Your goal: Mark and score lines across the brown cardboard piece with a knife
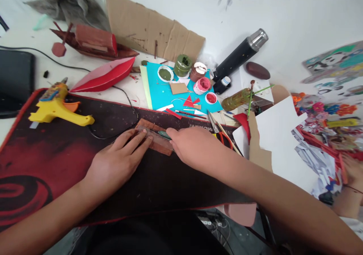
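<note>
Through my remote feed, a smooth black-and-red mat (159, 187) lies nearest. On it, my left hand (120, 156), fingers extended, presses a clear flat strip (159, 142) against a reddish-brown rectangular board (149, 125); my right hand (187, 143) grips a slim green tool (163, 134) at the strip. Beyond: 1 yellow plastic glue gun (51, 110), then rough, torn cardboard (141, 24).

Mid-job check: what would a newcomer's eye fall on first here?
Probably the yellow plastic glue gun at the upper left of the red-and-black mat. Next, the bright blue sheet beyond the mat, bearing open paint containers. Nearer the middle, the left hand lies over a flat reddish-brown piece while the right hand holds a slim green tool.
</note>
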{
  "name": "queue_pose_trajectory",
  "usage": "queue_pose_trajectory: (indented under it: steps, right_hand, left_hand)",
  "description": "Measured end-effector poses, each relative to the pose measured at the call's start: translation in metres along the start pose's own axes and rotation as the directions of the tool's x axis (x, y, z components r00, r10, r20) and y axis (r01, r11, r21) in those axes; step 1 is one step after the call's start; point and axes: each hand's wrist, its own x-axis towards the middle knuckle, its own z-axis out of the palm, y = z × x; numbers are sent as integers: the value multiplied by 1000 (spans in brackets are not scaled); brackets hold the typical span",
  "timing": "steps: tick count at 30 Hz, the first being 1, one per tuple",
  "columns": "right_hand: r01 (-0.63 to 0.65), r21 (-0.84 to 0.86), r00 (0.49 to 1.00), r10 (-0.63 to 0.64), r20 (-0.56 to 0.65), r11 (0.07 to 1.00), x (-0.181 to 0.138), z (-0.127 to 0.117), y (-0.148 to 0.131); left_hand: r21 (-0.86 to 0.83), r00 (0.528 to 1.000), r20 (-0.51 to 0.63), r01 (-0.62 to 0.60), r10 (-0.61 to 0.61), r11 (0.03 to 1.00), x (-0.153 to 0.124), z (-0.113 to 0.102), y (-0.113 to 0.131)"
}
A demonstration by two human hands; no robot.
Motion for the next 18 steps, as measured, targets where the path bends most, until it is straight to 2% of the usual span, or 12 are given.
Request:
queue_pose_trajectory:
  steps: [8,11,18]
  right_hand:
    - [7,16,1000,-7,-26,1000,0,8,0]
    - [-9,-39,999,7,-44,999,-4,11,-1]
    - [-3,-38,999,2,-40,999,-8,5,0]
  left_hand:
    - [26,1000,-10,4,-4,1000,2,0,1]
    - [29,1000,-2,1,-1,1000,1,0,0]
    - [36,1000,2,21,-21,999,0,2,1]
